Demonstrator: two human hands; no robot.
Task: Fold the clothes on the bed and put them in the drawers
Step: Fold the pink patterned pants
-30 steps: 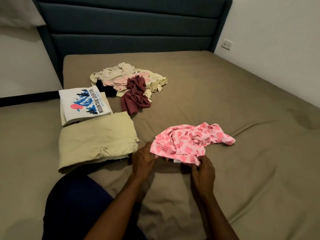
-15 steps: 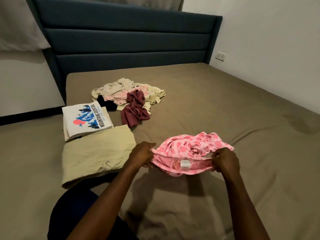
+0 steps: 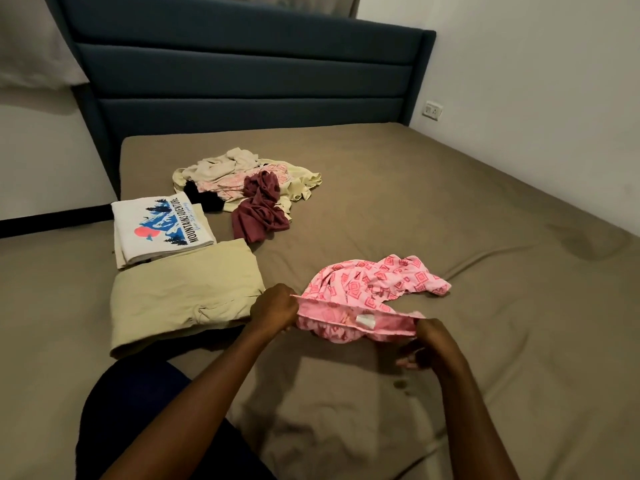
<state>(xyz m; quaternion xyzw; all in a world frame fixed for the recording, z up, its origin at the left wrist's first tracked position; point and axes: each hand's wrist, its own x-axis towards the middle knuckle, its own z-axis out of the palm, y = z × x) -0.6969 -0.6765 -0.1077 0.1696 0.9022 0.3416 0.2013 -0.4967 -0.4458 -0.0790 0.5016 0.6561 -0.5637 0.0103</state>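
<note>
I have the pink patterned shorts [image 3: 374,292] by the waistband: left hand [image 3: 275,311] pinches one end, right hand [image 3: 431,342] the other, so the band's long axis runs hand to hand, legs trailing beyond my knuckles on the bed [image 3: 485,209]

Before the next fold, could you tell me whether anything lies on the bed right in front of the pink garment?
Nothing visible does. Both the left hand and right hand grip the pink garment, and the bed beyond it is bare sheet.
</note>
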